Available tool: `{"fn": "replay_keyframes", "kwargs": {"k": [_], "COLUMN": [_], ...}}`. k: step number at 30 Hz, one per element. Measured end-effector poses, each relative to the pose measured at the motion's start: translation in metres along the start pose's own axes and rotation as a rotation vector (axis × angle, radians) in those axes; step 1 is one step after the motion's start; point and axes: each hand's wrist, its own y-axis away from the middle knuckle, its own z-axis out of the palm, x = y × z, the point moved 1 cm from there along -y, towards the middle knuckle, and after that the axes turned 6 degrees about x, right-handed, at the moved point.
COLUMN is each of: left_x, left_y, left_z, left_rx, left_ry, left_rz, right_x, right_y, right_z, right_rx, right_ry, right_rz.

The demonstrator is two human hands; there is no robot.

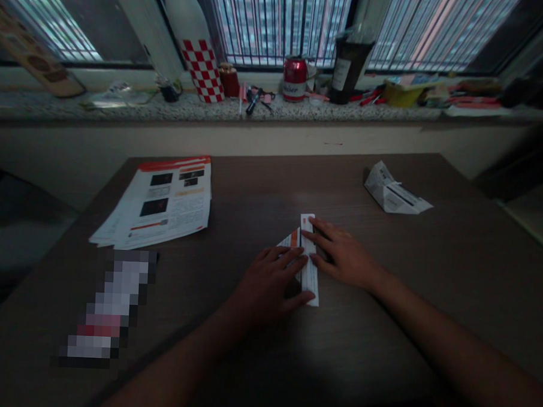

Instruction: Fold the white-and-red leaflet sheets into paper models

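A folded sheet of printed paper [310,278] lies on the table in front of me. One long narrow strip of it runs away from me, and a triangular part with an orange band sticks out on the left. My left hand [272,281] rests on the paper, fingers spread, its thumb near the strip's close end. Along the strip's right edge and far end lie the outstretched fingers of my right hand [344,251]. Part of the paper is hidden beneath the left hand.
Printed sheets [172,205] lie stacked at the table's far left, with a pixelated object [109,307] closer in. A folded paper shape [395,194] stands at the far right. Behind the table, the windowsill [203,110] holds a red can [295,78], a dark cup [347,72] and a checkered bottle [201,65].
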Motion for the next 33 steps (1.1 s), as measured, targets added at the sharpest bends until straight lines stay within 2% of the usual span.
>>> {"fn": "replay_keyframes", "kwargs": {"k": [6,13,33], "left_x": [-0.001,-0.003,-0.003], "left_y": [-0.006,-0.005,-0.004], "left_z": [0.004,0.013,0.015], "left_rx": [0.034,0.051,0.040], "left_ry": [0.022,0.056,0.052], "left_rz": [-0.060,-0.023,-0.044], "right_x": [0.002,0.002,0.005], "right_y": [-0.002,-0.005,-0.005], "right_z": [0.007,0.008,0.012], "right_rx": [0.044,0.083,0.124], "right_ry": [0.009,0.033,0.007], "right_rz": [0.053,0.065,0.105]}}
